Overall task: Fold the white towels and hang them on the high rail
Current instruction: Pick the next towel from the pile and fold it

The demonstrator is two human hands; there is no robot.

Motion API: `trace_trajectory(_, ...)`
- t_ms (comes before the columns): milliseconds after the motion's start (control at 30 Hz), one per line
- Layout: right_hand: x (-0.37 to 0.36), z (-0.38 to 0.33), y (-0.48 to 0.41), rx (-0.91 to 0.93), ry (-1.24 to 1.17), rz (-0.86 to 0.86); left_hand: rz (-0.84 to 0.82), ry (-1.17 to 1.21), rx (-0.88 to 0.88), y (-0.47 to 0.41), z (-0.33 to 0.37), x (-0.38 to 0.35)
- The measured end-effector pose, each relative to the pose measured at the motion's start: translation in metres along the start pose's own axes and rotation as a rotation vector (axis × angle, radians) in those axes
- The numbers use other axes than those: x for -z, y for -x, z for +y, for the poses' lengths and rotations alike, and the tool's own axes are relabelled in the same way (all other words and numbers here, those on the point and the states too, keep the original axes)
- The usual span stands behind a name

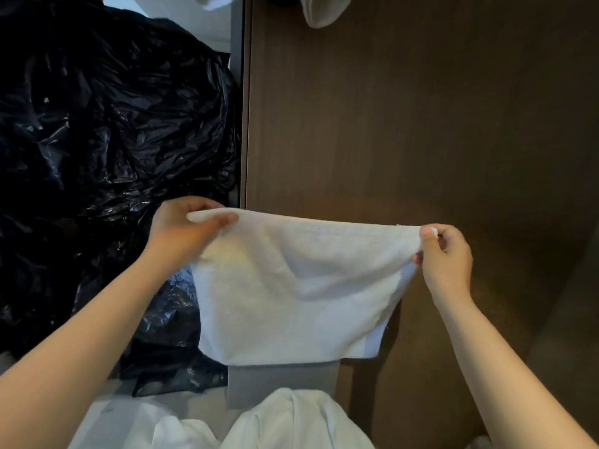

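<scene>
White towel (291, 286), held in the air and spread between both hands in front of a dark brown wooden panel (421, 108). The left hand (181, 228) pinches the upper left corner between thumb and curled fingers; the right hand (444, 254) pinches the upper right corner in the same way. The hands are well apart, so the top edge runs nearly taut between them and the cloth hangs down below. At the lower right edge a second layer of the cloth shows behind the front one. The bottom hem hangs in front of the top of a grey block (282, 380). Below that block lies a heap of white cloth (291, 419). Crumpled black plastic bags (97, 124) fill the left side. A pale cloth (321, 11) hangs at the top edge, above the panel.
</scene>
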State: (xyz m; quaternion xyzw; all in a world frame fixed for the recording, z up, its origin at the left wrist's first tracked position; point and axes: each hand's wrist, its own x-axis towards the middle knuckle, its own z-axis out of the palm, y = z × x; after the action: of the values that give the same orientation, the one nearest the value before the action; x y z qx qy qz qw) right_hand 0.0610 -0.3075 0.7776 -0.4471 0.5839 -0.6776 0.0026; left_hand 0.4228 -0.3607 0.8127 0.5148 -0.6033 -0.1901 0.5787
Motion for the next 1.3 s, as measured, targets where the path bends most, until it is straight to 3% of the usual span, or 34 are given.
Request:
trace_trajectory(133, 0.008, 0.036, 0.034, -0.075, 0.053, 0.013, -0.189, 0.016, 0.033, 0.033, -0.031, 0.000)
trace_trajectory(267, 0.016, 0.052, 0.062, -0.146, 0.024, 0.055, -0.342, 0.181, 0.101, 0.055, -0.050, 0.007)
trace_trajectory(500, 0.028, 0.073, 0.091, -0.225, 0.045, 0.006, -0.399, 0.352, 0.288, 0.083, -0.093, 0.005)
trace_trajectory(767, 0.034, 0.100, 0.113, -0.320, 0.093, -0.076, -0.351, 0.475, 0.497, 0.104, -0.127, 0.002)
trace_trajectory(1133, 0.034, 0.103, 0.136, -0.363, 0.292, -0.260, -0.336, 0.313, 0.424, 0.141, -0.110, 0.001)
trace_trajectory(1300, 0.012, 0.056, 0.148, -0.231, 0.073, -0.506, -0.399, 0.310, 0.295, 0.140, -0.074, -0.017)
